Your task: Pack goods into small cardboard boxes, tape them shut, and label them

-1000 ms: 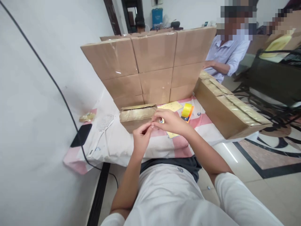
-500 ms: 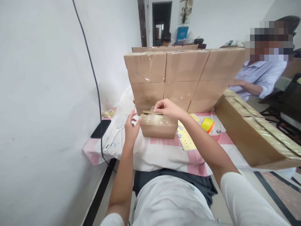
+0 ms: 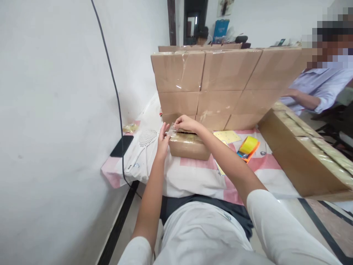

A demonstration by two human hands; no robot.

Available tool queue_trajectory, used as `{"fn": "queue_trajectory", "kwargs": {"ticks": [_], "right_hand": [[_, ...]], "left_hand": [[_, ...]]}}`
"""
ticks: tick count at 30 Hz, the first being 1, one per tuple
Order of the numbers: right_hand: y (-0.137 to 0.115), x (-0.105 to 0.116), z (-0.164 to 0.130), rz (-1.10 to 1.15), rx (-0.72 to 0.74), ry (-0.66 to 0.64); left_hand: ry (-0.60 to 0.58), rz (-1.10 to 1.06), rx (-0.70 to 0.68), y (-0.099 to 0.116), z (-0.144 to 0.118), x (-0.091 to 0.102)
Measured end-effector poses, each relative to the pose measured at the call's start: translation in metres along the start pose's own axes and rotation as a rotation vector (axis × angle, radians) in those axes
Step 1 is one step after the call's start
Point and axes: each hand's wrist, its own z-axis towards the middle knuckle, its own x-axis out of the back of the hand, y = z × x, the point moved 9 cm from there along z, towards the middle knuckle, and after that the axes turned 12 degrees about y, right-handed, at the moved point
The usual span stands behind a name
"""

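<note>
A small cardboard box [image 3: 189, 148] lies in front of me on the cloth-covered table, with shiny clear tape over its top and a dark gap along its top seam. My right hand [image 3: 186, 123] reaches over it from the right, fingertips pinched on a strip of clear tape [image 3: 172, 130] at the top left corner. At the box's left end is my left hand [image 3: 163, 140], fingers raised and apart, thumb by the tape and the corner. Right of the box rests a yellow and orange tape dispenser [image 3: 249, 146].
Stacked cardboard boxes [image 3: 223, 73] form a wall behind the work spot. More taped boxes [image 3: 300, 162] stand at the right, near a person in a light shirt [image 3: 328, 86]. On the left are a white slotted ladle [image 3: 147, 138], a black phone [image 3: 121, 146] and a hanging cable [image 3: 117, 95].
My right hand has moved left along the box top with the tape strip, toward the left end. My left hand has come closer to that corner. The view has shifted slightly.
</note>
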Motion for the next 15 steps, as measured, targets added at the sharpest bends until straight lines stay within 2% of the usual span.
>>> {"fn": "queue_trajectory", "kwargs": {"ticks": [3,6,11,15], "right_hand": [[0.005,-0.005,0.0,-0.023,-0.003,-0.038],[0.004,-0.007,0.0,-0.066,0.014,-0.041],[0.003,-0.01,0.002,-0.152,0.034,-0.01],[0.001,-0.011,0.0,-0.237,0.047,0.036]], "left_hand": [[-0.032,-0.035,0.006,-0.001,-0.003,-0.003],[0.008,0.036,-0.047,0.001,-0.007,0.002],[0.104,0.363,-0.447,0.027,-0.029,0.011],[0.145,0.457,-0.66,0.042,-0.045,0.013]]}}
